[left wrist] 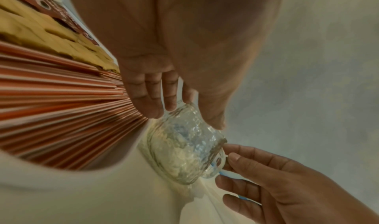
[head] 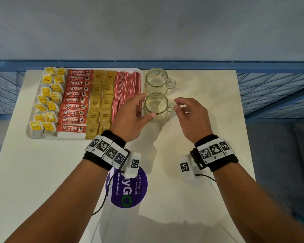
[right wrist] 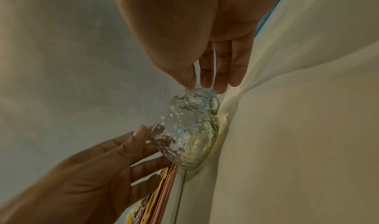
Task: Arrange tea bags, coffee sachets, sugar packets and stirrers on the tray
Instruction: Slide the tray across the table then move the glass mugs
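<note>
The white tray [head: 68,137] at the table's far left holds yellow tea bags [head: 47,100], red coffee sachets [head: 75,100], brown sugar packets [head: 100,102] and red stirrers [head: 126,85] in columns. Right beside the tray stands a clear glass mug [head: 156,109]. My left hand [head: 146,106] holds its body, thumb on the near side and fingers along the far left rim. My right hand [head: 176,104] pinches the mug's handle. The left wrist view shows the mug [left wrist: 184,146] standing on the table between both hands. In the right wrist view my thumb and fingers [right wrist: 205,81] meet at the handle.
A second glass mug [head: 155,81] stands just behind the first, also against the tray's right edge. A round purple sticker [head: 128,188] lies on the cream table [head: 200,155] near me. Blue wire fencing [head: 270,88] runs behind and beside the table.
</note>
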The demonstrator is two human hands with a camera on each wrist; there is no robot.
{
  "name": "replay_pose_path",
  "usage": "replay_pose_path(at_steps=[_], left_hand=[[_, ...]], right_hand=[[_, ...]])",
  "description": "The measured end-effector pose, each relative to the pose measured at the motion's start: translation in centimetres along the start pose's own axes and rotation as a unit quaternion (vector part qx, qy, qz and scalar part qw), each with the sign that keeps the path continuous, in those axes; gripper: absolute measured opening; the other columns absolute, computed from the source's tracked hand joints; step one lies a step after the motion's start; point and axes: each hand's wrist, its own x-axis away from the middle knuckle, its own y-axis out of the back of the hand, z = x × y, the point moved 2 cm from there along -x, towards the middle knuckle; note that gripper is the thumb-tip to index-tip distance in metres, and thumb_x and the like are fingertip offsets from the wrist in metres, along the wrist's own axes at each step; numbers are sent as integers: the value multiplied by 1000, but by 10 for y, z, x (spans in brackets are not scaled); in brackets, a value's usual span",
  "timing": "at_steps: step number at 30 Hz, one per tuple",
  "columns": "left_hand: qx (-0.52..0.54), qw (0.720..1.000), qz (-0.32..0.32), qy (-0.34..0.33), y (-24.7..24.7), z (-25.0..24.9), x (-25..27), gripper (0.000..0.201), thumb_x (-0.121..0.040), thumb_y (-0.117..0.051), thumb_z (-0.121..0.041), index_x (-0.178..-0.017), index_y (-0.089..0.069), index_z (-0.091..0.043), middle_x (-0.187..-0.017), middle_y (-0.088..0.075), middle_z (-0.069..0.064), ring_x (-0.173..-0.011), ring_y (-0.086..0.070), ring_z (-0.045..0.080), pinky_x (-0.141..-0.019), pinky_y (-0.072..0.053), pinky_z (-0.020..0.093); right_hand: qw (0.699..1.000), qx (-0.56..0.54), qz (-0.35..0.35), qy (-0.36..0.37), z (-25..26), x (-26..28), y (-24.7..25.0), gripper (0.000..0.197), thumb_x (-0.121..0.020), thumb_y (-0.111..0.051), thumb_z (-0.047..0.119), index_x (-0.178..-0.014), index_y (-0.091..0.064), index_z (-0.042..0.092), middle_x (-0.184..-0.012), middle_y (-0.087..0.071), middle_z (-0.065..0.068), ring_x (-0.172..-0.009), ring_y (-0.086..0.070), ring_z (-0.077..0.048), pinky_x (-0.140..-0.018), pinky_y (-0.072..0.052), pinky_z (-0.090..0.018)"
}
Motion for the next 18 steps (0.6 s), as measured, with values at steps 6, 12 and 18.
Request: replay_pose_path(at_steps=[6, 12, 18], left_hand=[[47, 999, 5, 27, 5, 3, 3, 69, -84, -78, -35, -145, -46, -27, -138, -54, -11, -111, -58, 4, -91, -57, 43], [55, 998, -3, 18, 13, -11, -11, 55, -97, -61, -35, -148, -45, -24, -145, -51, -11, -111, -54, -7, -97, -52, 30], [47, 998, 31, 9, 9, -19, -38, 56, -101, -52, -41, -153, -34, -34, -154, -43, -9, -133, -45, 7, -103, -43, 31]], right_hand=[[999, 27, -10, -33, -5, -12, 12, 22, -101, -59, 21, -119, -71, 19, -116, -71, 3, -88, -66, -5, -76, -45, -4], [997, 70, 17, -17, -3, -60, 17, 26, -100, -61, 24, -124, -70, 20, -120, -70, 4, -90, -64, -6, -76, -41, 0], [997, 78, 23, -6, 0, -81, 5, 23, -95, -66, 23, -117, -74, 19, -108, -75, 4, -85, -65, -7, -93, -53, -30]])
